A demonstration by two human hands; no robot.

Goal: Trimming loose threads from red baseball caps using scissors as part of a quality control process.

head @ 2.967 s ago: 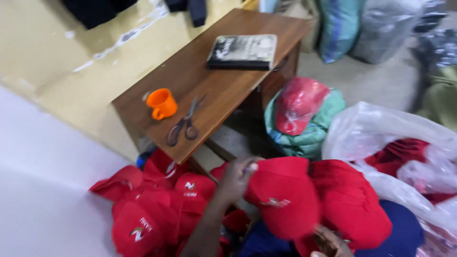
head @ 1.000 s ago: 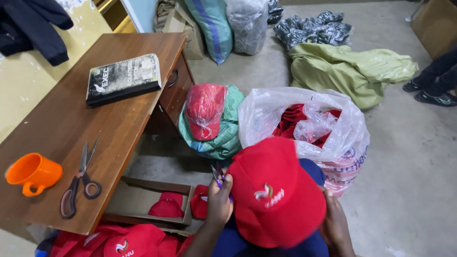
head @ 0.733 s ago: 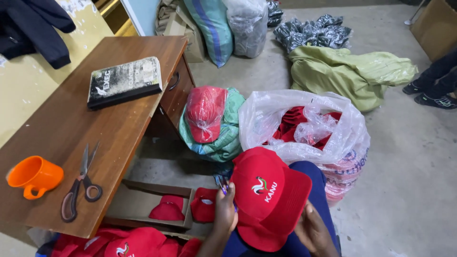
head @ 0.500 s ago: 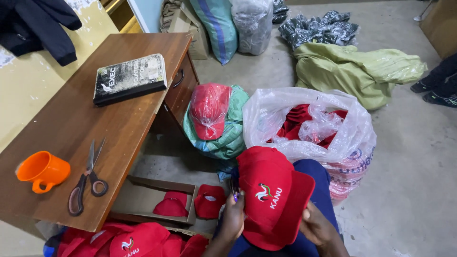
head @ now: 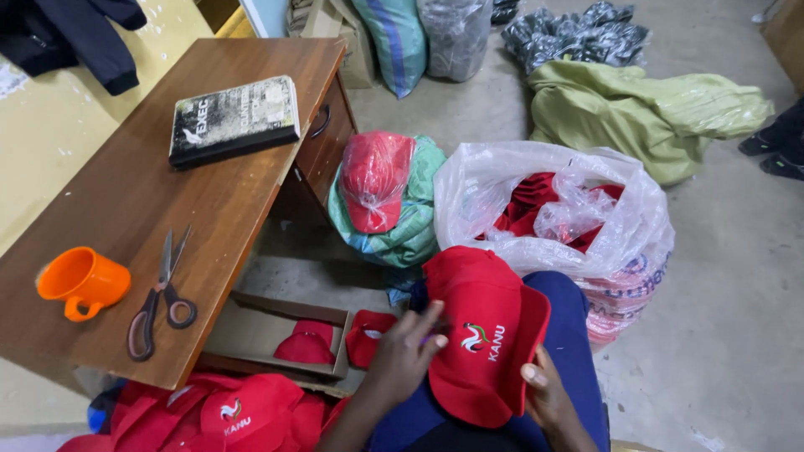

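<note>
Item: one red cap, laid on the lap between both hands, crown up, bearing a small embroidered emblem with white lettering on its front. The left hand is pressed flat on the cap's left side, fingers spread; the right hand grips the brim edge from below, thumb on top. Left of the left hand: one open cardboard box holding one red cap, a second lying just beside it; a heap of red caps below it, count not determinable. Beyond the hands: one clear plastic bag of red goods; one green sack topped by a plastic-wrapped red bundle. Far left, on a wooden table: one pair of scissors, one orange cup, one dark book.
</note>
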